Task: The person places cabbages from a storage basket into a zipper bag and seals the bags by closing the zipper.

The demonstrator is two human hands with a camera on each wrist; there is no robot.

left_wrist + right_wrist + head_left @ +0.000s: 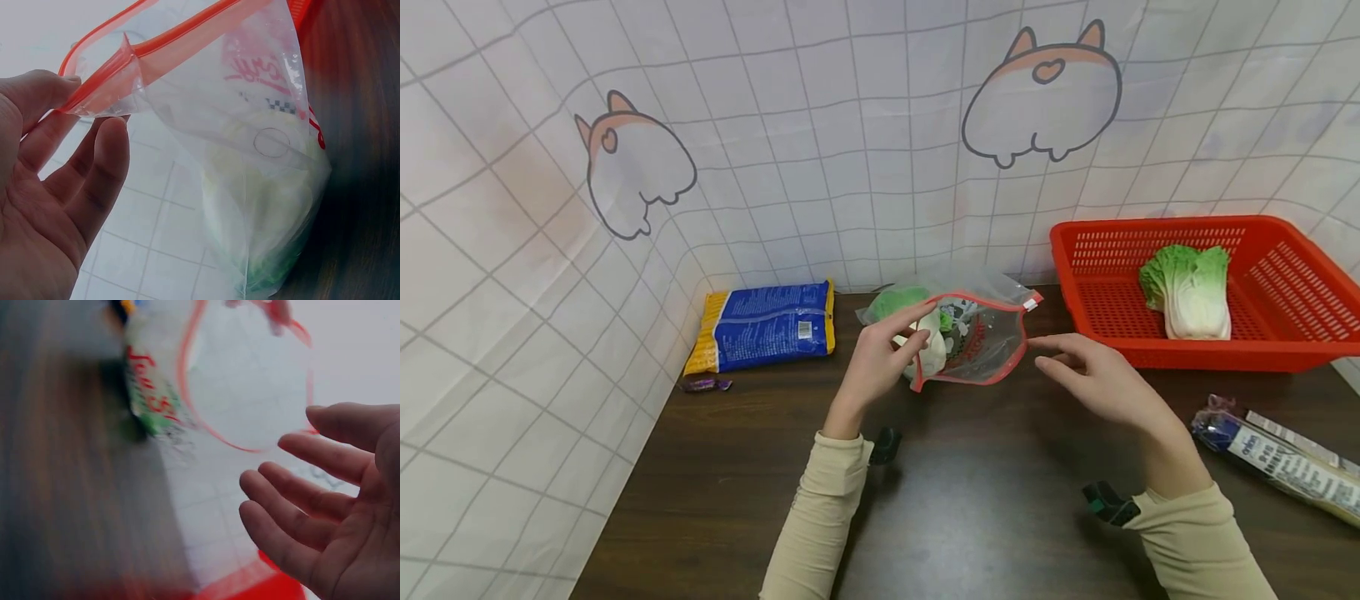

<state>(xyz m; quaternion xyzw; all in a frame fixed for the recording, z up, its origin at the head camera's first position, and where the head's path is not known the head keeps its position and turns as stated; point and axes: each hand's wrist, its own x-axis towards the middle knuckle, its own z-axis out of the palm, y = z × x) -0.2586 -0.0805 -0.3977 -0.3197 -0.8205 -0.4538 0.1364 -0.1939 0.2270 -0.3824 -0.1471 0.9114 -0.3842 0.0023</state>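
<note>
A clear zip bag [992,346] with a red rim stands with its mouth open towards me. Inside it lies a pale cabbage [256,200], its green leaves toward the far end of the bag. At the left corner of the mouth, my left hand [880,354] pinches the red rim between thumb and forefinger, the other fingers loosely bent. My right hand [1097,379] hovers by the rim's right side with its fingers extended and relaxed. Whether its fingertips touch the bag I cannot tell.
To the right, a red plastic basket [1255,354] holds another cabbage [1197,296]. Long packaged goods [1277,454] lie in front of it. A blue and yellow packet [767,325] and a small purple wrapper [706,385] lie at the left. A grid-patterned cloth rises behind the table.
</note>
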